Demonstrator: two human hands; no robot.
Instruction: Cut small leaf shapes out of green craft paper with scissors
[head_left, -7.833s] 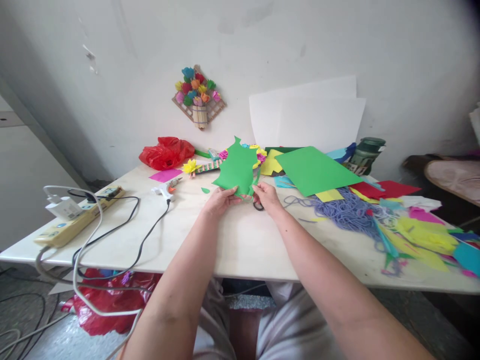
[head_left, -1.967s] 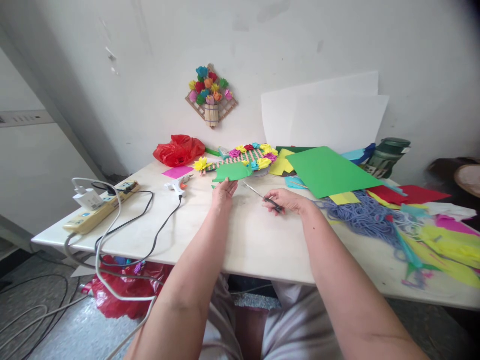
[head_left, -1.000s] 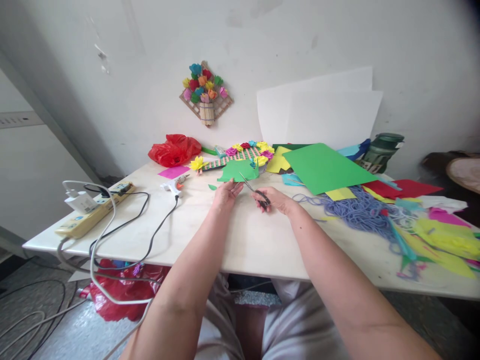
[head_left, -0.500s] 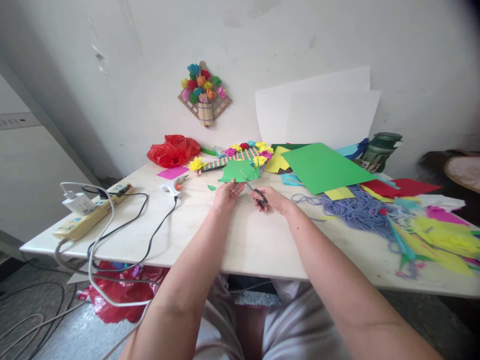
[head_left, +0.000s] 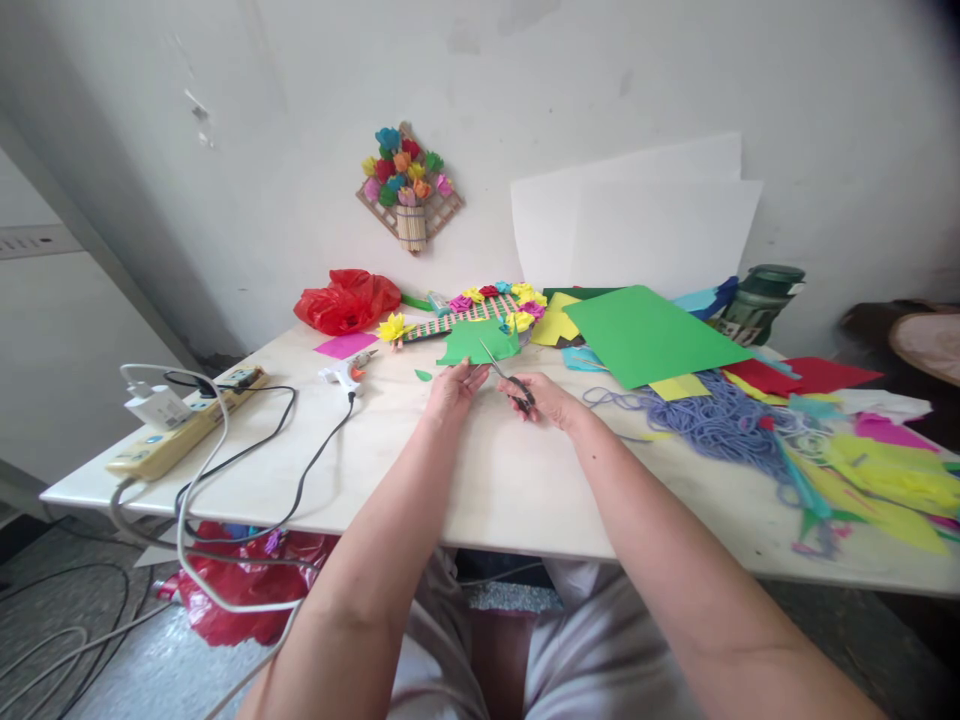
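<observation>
My left hand (head_left: 455, 390) grips the lower edge of a cut piece of green paper (head_left: 476, 343), raised a little over the table. In my right hand (head_left: 538, 397) is a pair of scissors (head_left: 515, 386) with dark handles, its blades pointing up and left against the paper's lower right part. A small green paper leaf (head_left: 423, 376) lies on the table, left of my left hand. Just behind the paper lies a woven strip panel (head_left: 450, 322) decorated with colourful paper flowers (head_left: 517, 297).
A glue gun (head_left: 345, 374) and power strip (head_left: 180, 425) with cords are at left, near a red plastic bag (head_left: 349, 302). A large green sheet (head_left: 656, 335), purple yarn (head_left: 694, 420) and paper scraps (head_left: 892, 480) cover the right side. A dark green bottle (head_left: 761, 305) stands behind them.
Almost nothing differs. Both hands, the scissors and the green paper stay in nearly the same place.
</observation>
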